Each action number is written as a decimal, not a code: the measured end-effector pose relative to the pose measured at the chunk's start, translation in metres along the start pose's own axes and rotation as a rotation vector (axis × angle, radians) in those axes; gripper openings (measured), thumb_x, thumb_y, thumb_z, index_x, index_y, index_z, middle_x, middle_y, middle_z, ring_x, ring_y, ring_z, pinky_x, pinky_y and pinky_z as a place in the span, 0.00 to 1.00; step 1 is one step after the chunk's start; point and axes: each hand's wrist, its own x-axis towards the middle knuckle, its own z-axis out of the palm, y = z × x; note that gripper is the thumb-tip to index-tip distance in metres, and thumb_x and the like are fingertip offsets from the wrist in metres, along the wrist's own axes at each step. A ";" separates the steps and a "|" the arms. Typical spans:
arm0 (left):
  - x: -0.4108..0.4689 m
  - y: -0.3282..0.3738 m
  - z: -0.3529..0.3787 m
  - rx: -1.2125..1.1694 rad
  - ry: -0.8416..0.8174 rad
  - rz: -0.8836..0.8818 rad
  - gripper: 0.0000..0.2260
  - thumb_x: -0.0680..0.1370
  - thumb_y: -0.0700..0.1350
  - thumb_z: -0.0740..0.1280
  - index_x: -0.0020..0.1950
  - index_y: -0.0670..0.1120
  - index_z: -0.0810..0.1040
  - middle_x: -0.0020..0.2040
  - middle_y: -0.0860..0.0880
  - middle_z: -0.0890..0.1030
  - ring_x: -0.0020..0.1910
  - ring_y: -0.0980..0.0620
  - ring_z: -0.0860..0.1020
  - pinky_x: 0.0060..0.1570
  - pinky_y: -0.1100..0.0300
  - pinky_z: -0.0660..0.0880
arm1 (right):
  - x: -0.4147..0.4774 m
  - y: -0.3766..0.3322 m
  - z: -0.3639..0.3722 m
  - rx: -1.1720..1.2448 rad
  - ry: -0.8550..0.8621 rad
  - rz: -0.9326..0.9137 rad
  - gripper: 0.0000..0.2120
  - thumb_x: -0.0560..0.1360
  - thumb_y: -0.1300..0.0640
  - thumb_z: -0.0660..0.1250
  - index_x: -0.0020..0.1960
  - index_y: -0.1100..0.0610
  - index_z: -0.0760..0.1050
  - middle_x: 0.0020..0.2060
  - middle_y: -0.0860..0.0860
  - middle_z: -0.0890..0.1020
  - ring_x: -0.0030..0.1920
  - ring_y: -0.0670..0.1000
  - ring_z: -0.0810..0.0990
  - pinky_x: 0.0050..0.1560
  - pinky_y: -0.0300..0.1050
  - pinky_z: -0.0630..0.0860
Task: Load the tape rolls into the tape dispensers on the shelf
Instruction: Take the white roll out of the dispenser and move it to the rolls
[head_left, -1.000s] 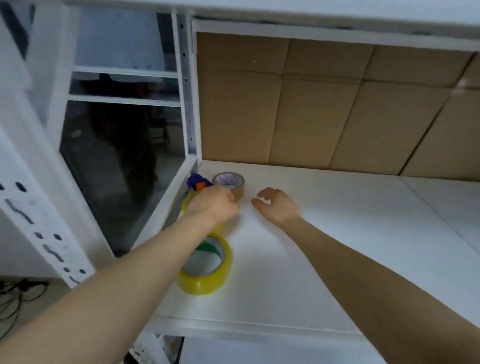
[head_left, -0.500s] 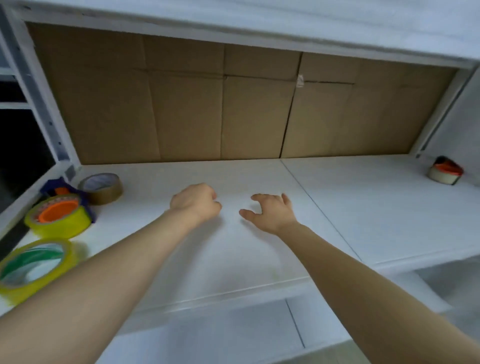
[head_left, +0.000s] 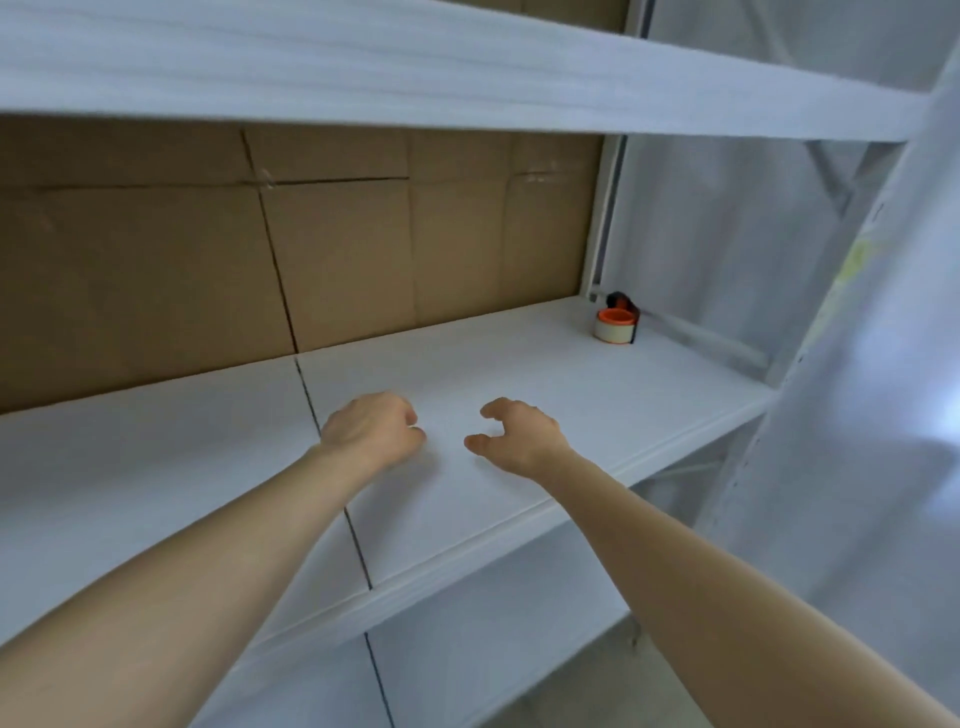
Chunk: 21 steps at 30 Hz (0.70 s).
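A tape dispenser (head_left: 616, 325) with an orange hub and a pale tape roll on it stands in the far right corner of the white shelf (head_left: 156, 467). My left hand (head_left: 371, 428) hovers over the middle of the shelf with its fingers curled in, holding nothing. My right hand (head_left: 517, 434) is just to the right of it, fingers loosely apart and empty. Both hands are well short of the dispenser. The tape rolls and the dispenser at the shelf's left end are out of view.
Brown cardboard (head_left: 260, 260) lines the back of the shelf. Another white shelf board (head_left: 415, 67) runs overhead. A white upright post (head_left: 883, 364) and translucent sheeting close the right side. A lower shelf (head_left: 467, 649) shows beneath.
The view has swung from the shelf's left end to its right end. My left hand has let go of the yellow roll on the dispenser, and both hands have moved right, empty.
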 end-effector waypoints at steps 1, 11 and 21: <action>0.009 0.016 0.005 0.003 0.000 0.017 0.16 0.74 0.48 0.62 0.61 0.52 0.78 0.61 0.50 0.79 0.61 0.46 0.76 0.53 0.58 0.73 | 0.004 0.014 -0.007 0.024 0.006 0.019 0.26 0.75 0.46 0.63 0.70 0.54 0.65 0.69 0.52 0.71 0.69 0.55 0.69 0.70 0.49 0.65; 0.107 0.144 0.056 -0.047 -0.060 0.148 0.05 0.73 0.45 0.62 0.43 0.53 0.78 0.47 0.50 0.79 0.46 0.47 0.76 0.44 0.59 0.70 | 0.065 0.146 -0.072 0.016 0.063 0.171 0.21 0.76 0.53 0.63 0.69 0.55 0.68 0.68 0.53 0.72 0.66 0.54 0.72 0.64 0.47 0.71; 0.209 0.223 0.072 -0.142 -0.081 0.126 0.13 0.76 0.47 0.62 0.59 0.51 0.79 0.60 0.49 0.79 0.58 0.46 0.78 0.51 0.59 0.72 | 0.179 0.213 -0.131 -0.102 0.066 0.198 0.19 0.78 0.60 0.60 0.68 0.56 0.69 0.65 0.55 0.75 0.65 0.55 0.73 0.64 0.45 0.71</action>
